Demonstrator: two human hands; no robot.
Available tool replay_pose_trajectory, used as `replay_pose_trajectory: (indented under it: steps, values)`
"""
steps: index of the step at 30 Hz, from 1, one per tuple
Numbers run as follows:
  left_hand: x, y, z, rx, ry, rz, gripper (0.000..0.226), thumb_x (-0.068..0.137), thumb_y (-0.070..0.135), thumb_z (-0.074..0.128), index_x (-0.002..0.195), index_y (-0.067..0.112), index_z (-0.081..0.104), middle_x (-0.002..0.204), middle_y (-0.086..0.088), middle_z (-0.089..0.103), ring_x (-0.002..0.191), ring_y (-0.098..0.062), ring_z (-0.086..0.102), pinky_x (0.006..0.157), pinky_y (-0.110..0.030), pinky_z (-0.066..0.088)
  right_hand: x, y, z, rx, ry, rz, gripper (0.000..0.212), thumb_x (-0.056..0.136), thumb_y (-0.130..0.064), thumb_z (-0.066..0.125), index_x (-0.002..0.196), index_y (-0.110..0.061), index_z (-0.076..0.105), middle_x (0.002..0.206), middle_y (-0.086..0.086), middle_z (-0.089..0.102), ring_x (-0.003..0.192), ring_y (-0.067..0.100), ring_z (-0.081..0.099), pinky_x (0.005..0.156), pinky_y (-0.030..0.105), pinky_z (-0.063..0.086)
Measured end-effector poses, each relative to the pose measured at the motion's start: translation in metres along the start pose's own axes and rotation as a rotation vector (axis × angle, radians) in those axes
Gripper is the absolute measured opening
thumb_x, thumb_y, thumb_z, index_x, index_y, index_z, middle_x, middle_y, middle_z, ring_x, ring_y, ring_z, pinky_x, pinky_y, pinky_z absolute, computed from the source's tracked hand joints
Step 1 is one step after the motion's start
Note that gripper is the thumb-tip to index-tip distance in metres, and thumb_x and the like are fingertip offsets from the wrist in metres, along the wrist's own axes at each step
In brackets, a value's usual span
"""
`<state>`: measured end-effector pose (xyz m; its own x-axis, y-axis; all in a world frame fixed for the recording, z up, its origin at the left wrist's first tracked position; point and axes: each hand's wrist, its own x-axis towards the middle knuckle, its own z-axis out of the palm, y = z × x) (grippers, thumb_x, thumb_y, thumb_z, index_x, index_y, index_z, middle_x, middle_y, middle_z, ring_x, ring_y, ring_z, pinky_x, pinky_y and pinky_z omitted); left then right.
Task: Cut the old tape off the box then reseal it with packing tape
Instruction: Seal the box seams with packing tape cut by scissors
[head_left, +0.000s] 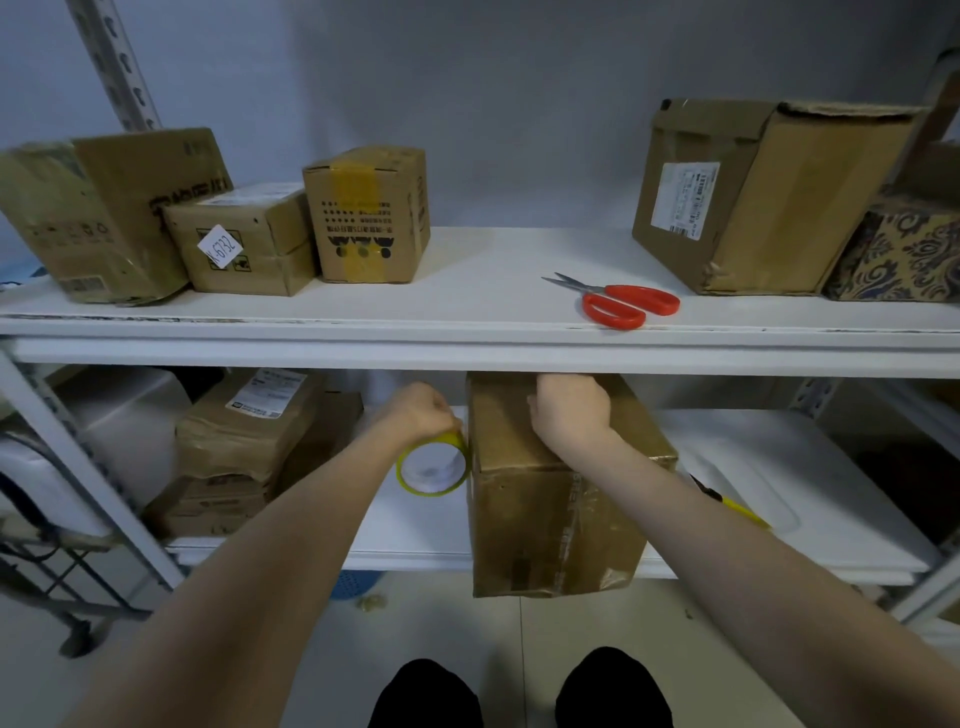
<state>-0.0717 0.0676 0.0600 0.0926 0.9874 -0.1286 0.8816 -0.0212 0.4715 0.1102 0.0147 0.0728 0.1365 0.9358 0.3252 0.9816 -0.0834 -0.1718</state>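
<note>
Box (545, 499), tape roll (434, 466): lower shelf (410, 525).
Left hand (415, 410) grips tape roll; right hand (571, 410) atop box, fingers hidden under upper shelf (467, 291) bearing scissors (621, 304).

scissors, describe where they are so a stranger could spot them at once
Start at the upper white shelf, right half, near its front edge. The scissors lie flat there, just left of the big cardboard box with the white shipping label. Their bright red handles are the only red thing on that shelf.

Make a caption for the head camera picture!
Left hand grips a yellow-rimmed roll of packing tape beside the brown cardboard box under the right hand; red-handled scissors lie above.
</note>
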Motion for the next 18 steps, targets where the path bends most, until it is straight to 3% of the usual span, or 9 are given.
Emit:
replay_pose_trajectory:
  steps: [3, 5, 7, 10, 12, 15, 18]
  values:
    - [-0.007, 0.001, 0.008, -0.094, 0.071, 0.167, 0.053, 0.079, 0.019, 0.068, 0.131, 0.018, 0.056, 0.137, -0.003, 0.054, 0.129, -0.022, 0.048, 0.105, -0.032, 0.042, -0.002, -0.004, 0.001, -0.064, -0.028, -0.015, 0.022, 0.093, -0.018, 0.062, 0.113, -0.011, 0.064, 0.104, 0.008, 0.065, 0.092, 0.024, 0.065, 0.066, 0.029, 0.048]
    - [-0.013, 0.003, 0.014, -0.128, 0.007, 0.343, 0.06, 0.08, -0.004, 0.056, 0.136, 0.016, 0.052, 0.145, -0.007, 0.045, 0.138, -0.022, 0.037, 0.112, -0.031, 0.033, -0.003, -0.006, 0.0, -0.076, -0.047, 0.001, 0.024, 0.093, -0.019, 0.062, 0.115, -0.01, 0.064, 0.108, 0.009, 0.064, 0.097, 0.025, 0.063, 0.068, 0.029, 0.048]
    - [-0.019, 0.001, 0.019, -0.124, -0.055, 0.412, 0.067, 0.077, -0.014, 0.047, 0.137, 0.016, 0.051, 0.149, -0.011, 0.038, 0.141, -0.024, 0.032, 0.114, -0.032, 0.032, -0.005, -0.006, -0.004, -0.063, -0.062, 0.034, 0.03, 0.094, -0.026, 0.06, 0.118, -0.009, 0.062, 0.112, 0.01, 0.062, 0.103, 0.026, 0.06, 0.07, 0.031, 0.047]
    - [-0.025, -0.006, 0.019, -0.12, 0.0, 0.399, 0.061, 0.078, -0.006, 0.053, 0.131, 0.023, 0.056, 0.142, -0.006, 0.043, 0.133, -0.021, 0.042, 0.109, -0.033, 0.039, -0.014, -0.002, -0.013, -0.001, -0.08, 0.095, 0.045, 0.094, -0.039, 0.056, 0.125, -0.006, 0.053, 0.12, 0.012, 0.056, 0.111, 0.029, 0.054, 0.077, 0.034, 0.047]
    - [-0.031, -0.008, 0.017, -0.078, 0.047, 0.391, 0.057, 0.078, 0.002, 0.061, 0.13, 0.024, 0.058, 0.138, -0.004, 0.046, 0.127, -0.018, 0.048, 0.109, -0.029, 0.038, -0.021, 0.0, -0.014, 0.067, -0.083, 0.067, 0.041, 0.095, -0.03, 0.054, 0.129, -0.006, 0.049, 0.126, 0.013, 0.052, 0.117, 0.03, 0.05, 0.089, 0.038, 0.046]
    - [-0.046, 0.0, 0.024, -0.106, 0.135, 0.422, 0.053, 0.074, 0.011, 0.074, 0.126, 0.017, 0.062, 0.124, -0.009, 0.052, 0.118, -0.018, 0.051, 0.105, -0.017, 0.033, -0.041, -0.001, -0.009, 0.116, -0.052, -0.12, 0.033, 0.096, -0.02, 0.045, 0.126, -0.012, 0.054, 0.13, 0.007, 0.052, 0.122, 0.027, 0.049, 0.108, 0.04, 0.03]
    - [-0.055, 0.006, 0.035, -0.119, 0.204, 0.436, 0.053, 0.071, 0.015, 0.073, 0.123, 0.018, 0.063, 0.115, -0.008, 0.054, 0.109, -0.017, 0.054, 0.097, -0.017, 0.038, -0.055, -0.009, -0.01, 0.091, -0.194, -0.148, 0.046, 0.099, -0.044, 0.035, 0.13, -0.016, 0.053, 0.139, 0.005, 0.05, 0.13, 0.026, 0.044, 0.114, 0.049, 0.015]
